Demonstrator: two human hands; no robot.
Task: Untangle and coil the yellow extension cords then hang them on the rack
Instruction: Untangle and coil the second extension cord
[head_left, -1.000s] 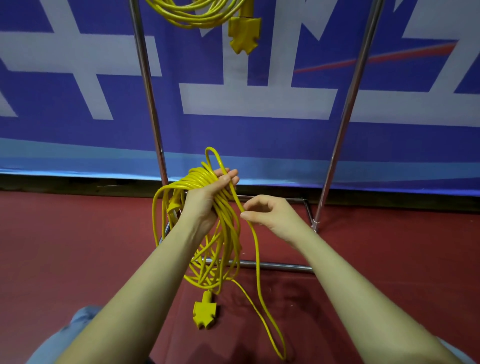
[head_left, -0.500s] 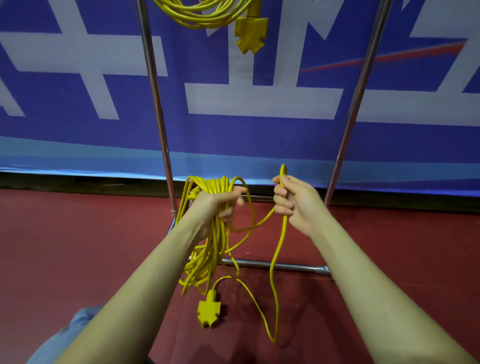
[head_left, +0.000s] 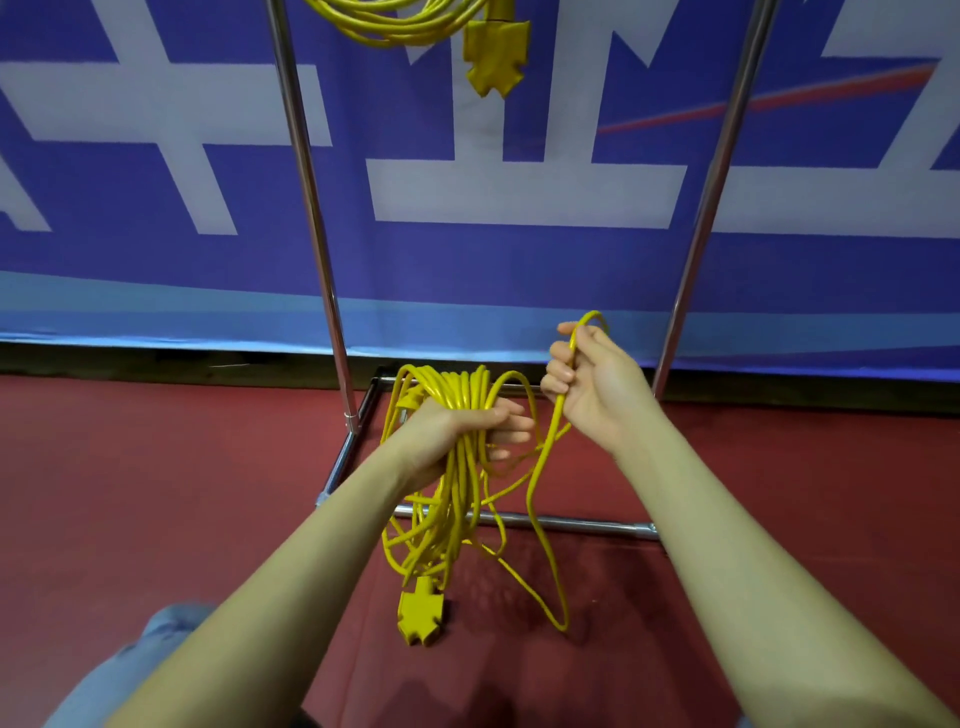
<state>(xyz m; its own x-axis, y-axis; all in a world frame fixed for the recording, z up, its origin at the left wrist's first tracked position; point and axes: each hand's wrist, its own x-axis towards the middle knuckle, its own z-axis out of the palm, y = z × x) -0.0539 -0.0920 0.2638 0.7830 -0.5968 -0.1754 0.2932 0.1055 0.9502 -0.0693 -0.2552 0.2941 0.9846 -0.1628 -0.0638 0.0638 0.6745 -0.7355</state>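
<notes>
**No legible text**

The blue banner (head_left: 467, 260) behind the rack carries large white strokes, seemingly parts of oversized characters, cropped too closely to be read; a thin red stripe crosses its upper right; no label, brand or number shows on anything else.

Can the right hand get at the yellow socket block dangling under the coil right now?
Probably not yet: the right hand already grips a loose strand of cord, raised beside the coil. The socket block hangs unobstructed well below, so the path looks clear once it lets go.
</notes>
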